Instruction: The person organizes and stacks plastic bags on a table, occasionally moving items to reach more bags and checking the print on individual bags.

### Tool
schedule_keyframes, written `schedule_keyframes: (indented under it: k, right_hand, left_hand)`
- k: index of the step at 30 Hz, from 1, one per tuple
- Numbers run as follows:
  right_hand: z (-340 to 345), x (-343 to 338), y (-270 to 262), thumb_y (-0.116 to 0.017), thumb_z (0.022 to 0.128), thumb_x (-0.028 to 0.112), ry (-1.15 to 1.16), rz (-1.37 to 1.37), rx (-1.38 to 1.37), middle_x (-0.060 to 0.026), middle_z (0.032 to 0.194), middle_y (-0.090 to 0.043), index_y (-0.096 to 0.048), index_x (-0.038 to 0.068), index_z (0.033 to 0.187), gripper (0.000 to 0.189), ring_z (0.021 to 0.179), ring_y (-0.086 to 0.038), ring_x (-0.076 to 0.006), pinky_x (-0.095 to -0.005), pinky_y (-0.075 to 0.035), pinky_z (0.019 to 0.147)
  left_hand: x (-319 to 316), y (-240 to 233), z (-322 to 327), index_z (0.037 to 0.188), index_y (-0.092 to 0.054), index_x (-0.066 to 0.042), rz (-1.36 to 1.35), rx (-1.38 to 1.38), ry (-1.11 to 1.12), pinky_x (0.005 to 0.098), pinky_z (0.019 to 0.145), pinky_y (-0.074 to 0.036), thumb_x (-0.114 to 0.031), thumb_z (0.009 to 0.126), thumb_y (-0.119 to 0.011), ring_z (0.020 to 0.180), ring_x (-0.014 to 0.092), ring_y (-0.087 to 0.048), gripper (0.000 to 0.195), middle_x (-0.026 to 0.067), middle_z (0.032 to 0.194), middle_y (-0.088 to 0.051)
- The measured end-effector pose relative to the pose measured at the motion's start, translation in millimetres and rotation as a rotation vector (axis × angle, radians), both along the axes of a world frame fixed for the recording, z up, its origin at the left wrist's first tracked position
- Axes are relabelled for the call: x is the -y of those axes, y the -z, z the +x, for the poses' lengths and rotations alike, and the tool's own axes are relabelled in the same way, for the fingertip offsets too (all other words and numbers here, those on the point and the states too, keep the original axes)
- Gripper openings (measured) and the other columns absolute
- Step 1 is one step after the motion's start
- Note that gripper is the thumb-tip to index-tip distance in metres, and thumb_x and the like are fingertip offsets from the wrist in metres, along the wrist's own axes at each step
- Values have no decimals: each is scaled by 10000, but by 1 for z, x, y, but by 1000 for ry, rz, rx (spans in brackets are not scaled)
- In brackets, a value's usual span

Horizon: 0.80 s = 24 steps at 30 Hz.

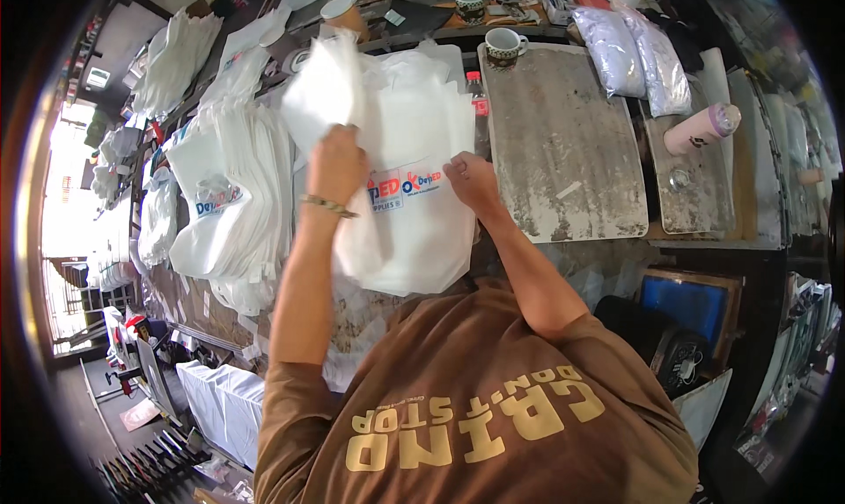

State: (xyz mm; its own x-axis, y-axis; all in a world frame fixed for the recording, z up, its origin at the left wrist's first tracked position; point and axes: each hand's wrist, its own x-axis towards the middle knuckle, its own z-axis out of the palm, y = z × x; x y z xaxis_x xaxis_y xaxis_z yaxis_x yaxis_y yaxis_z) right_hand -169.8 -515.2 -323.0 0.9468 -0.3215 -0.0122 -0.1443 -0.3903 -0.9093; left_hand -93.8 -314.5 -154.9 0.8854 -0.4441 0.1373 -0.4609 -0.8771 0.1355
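Note:
My left hand (337,159) is shut on a thin white bag (323,88), whose raised part is blurred above my fist. Beneath it lies a pile of white bags (419,124), the top one printed in red and blue. At the right side of that print, my right hand (474,182) rests with curled fingers. Whether it pinches a bag edge I cannot tell. To the left, a thick overlapping stack of similar printed bags (247,233) spreads over the table, with a small clear object (214,188) on top.
Right of the pile lies a stained board (561,141), with a patterned mug (503,50) at its far edge. A red-capped bottle (476,94) stands between. Farther right are plastic-wrapped packs (610,52) and a pink tumbler (701,129). More bags (175,61) hang over the far-left side.

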Motion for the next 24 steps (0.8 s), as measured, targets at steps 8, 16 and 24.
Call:
schedule_keyframes:
  k: [8, 16, 24]
  right_hand:
    - [-16, -28, -23, -652, 903, 246, -268, 948, -67, -91, 1022, -667, -642, 10, 1096, 305, 965, -627, -203, -324, -496, 802]
    - [-13, 16, 33, -874, 648, 126, 194, -87, 60, -192, 839, -653, -558, -16, 1081, 555, 820, -638, -356, -403, -508, 733]
    - [-20, 42, 31, -718, 813, 151, 223, -204, 230, -131, 729, -650, -638, 11, 899, 182, 742, -645, -307, -408, -493, 650]
  left_hand:
    - [34, 85, -8, 764, -644, 29, -179, -224, -59, 510, 736, -508, -200, 823, -572, 800, 455, -630, 248, 273, 804, -642]
    - [-17, -55, 12, 779, -591, 26, -123, -83, 13, 503, 673, -484, -150, 848, -548, 763, 450, -606, 194, 262, 778, -614]
    - [36, 15, -27, 818, -610, 5, -130, 56, 93, 487, 703, -499, -151, 875, -547, 767, 416, -619, 178, 214, 845, -633]
